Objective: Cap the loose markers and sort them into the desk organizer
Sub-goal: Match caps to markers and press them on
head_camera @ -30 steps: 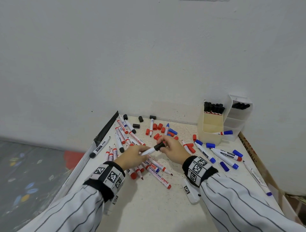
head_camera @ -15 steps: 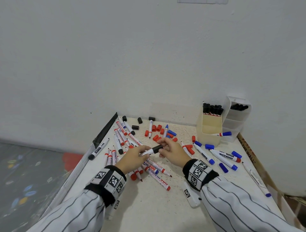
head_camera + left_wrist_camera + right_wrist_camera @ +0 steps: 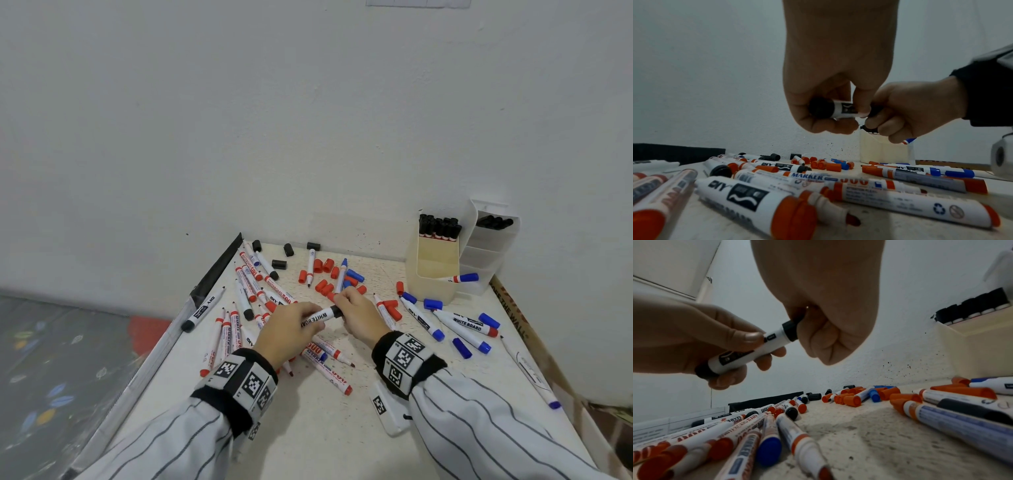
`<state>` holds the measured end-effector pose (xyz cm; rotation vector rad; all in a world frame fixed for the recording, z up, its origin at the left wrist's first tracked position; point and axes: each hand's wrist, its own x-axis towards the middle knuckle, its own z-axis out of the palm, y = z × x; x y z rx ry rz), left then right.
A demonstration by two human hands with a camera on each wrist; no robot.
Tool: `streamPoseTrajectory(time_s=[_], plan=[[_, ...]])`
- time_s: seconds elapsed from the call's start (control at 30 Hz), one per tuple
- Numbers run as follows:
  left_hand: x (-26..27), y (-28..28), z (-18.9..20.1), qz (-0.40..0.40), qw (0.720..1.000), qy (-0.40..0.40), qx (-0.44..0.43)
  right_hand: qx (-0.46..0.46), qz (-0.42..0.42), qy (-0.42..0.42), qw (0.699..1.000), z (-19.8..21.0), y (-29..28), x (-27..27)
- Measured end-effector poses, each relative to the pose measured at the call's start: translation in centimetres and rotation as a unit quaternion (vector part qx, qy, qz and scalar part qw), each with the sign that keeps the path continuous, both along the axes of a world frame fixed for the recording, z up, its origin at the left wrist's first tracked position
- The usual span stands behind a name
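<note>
The speckled white tabletop (image 3: 308,428) was bounded by the white wall behind, a dark strip (image 3: 219,270) along its left edge and a printed cardboard edge (image 3: 513,308) on the right. The widest bare room lay in the near area, in front of the wrists.

Legible print: "WHITE BOARD" on a blue-capped marker (image 3: 460,330) at right; "DIY" and "MARKER" on red-ended markers (image 3: 777,204) below the left wrist.

The white-barrelled black whiteboard marker (image 3: 320,316) was held above the table centre, over the scattered markers. The left hand (image 3: 291,330) gripped its barrel with curled fingers. The right hand (image 3: 359,317) was closed round the black cap (image 3: 790,331) at the marker's tip end. The cap met the barrel; whether fully seated could not be told.

The cream and white plastic desk organizer (image 3: 442,274) stood at the far right against the wall, with black-capped markers (image 3: 440,228) upright in it.
</note>
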<state>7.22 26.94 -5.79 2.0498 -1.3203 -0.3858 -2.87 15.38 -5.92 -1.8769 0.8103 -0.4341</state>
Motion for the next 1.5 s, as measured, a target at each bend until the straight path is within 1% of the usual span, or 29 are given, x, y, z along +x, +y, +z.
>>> streamPoseTrajectory(time_s=[0.1, 0.23, 0.33, 0.4, 0.5, 0.63, 0.67, 0.7, 0.83, 0.9, 0.97, 1.07, 1.17, 1.23, 1.27, 1.3, 1.33, 1.37, 1.43, 1.47, 1.5], plan=[[-0.5, -0.4, -0.1, -0.016, 1.000, -0.006, 0.021, -0.005, -0.018, -0.013, 1.000, 0.1, 0.0, -0.1], [-1.7, -1.0, -0.1, -0.022, 0.999, 0.016, 0.034, 0.006, -0.042, -0.020, 0.999, 0.1, -0.3, -0.4], [-2.7, -1.6, -0.1, -0.020, 0.999, 0.020, 0.022, 0.036, -0.086, -0.027, 0.995, 0.0, -0.9, -0.9], [-3.3, -2.1, -0.1, -0.021, 1.000, 0.020, 0.003, 0.040, -0.115, -0.023, 0.992, 0.1, -1.3, -1.3], [-3.7, -3.0, -0.3, -0.012, 1.000, -0.008, -0.016, 0.038, -0.135, -0.005, 0.990, 0.5, -1.9, -1.8], [-3.9, -3.8, 0.2, 0.002, 0.999, 0.017, -0.041, -0.008, -0.131, 0.062, 0.989, 0.7, -3.0, -2.2], [-3.9, -3.9, 0.3, 0.006, 0.999, 0.004, -0.040, -0.004, -0.127, 0.062, 0.990, 0.8, -3.1, -2.3], [-3.9, -4.0, 0.5, 0.012, 0.999, -0.025, -0.034, 0.002, -0.125, 0.059, 0.990, 0.8, -3.1, -2.3], [-3.7, -4.4, 0.8, 0.007, 0.985, -0.171, -0.003, 0.014, -0.146, 0.059, 0.987, 1.0, -2.9, -2.2], [-3.8, -4.6, 1.0, 0.000, 0.982, -0.191, 0.012, 0.009, -0.140, 0.067, 0.988, 0.8, -2.8, -2.0], [-3.7, -4.7, 0.8, -0.005, 0.986, -0.167, 0.023, 0.023, -0.135, 0.048, 0.989, 0.8, -2.8, -1.9], [-3.3, -4.8, 0.8, -0.016, 0.996, -0.085, 0.024, 0.016, -0.119, 0.009, 0.993, 1.0, -2.7, -1.9], [-2.9, -4.8, 1.9, -0.041, 0.998, 0.030, 0.038, 0.019, -0.113, -0.038, 0.993, 1.2, -2.5, -1.9], [-2.6, -4.6, 2.9, -0.052, 0.990, 0.124, 0.049, 0.017, -0.100, -0.057, 0.993, 1.3, -2.2, -1.9], [-2.4, -4.5, 3.2, -0.054, 0.986, 0.152, 0.050, 0.016, -0.093, -0.067, 0.993, 1.4, -2.2, -1.9], [-2.3, -4.4, 3.3, -0.055, 0.986, 0.149, 0.048, 0.012, -0.089, -0.070, 0.994, 1.4, -2.2, -1.8], [-2.3, -4.4, 3.3, -0.051, 0.992, 0.110, 0.042, 0.003, -0.090, -0.064, 0.994, 1.5, -2.2, -1.8], [-2.3, -4.5, 3.1, -0.042, 0.997, 0.048, 0.036, -0.004, -0.094, -0.053, 0.994, 1.6, -2.3, -1.7], [-2.5, -4.5, 2.8, -0.019, 0.997, -0.075, 0.027, -0.010, -0.101, -0.032, 0.994, 1.9, -2.4, -1.6], [-2.6, -4.5, 2.7, -0.014, 0.994, -0.104, 0.020, -0.012, -0.102, -0.027, 0.994, 2.1, -2.4, -1.6], [-2.6, -4.5, 2.7, -0.012, 0.994, -0.112, 0.012, -0.016, -0.101, -0.028, 0.994, 2.3, -2.3, -1.6]])
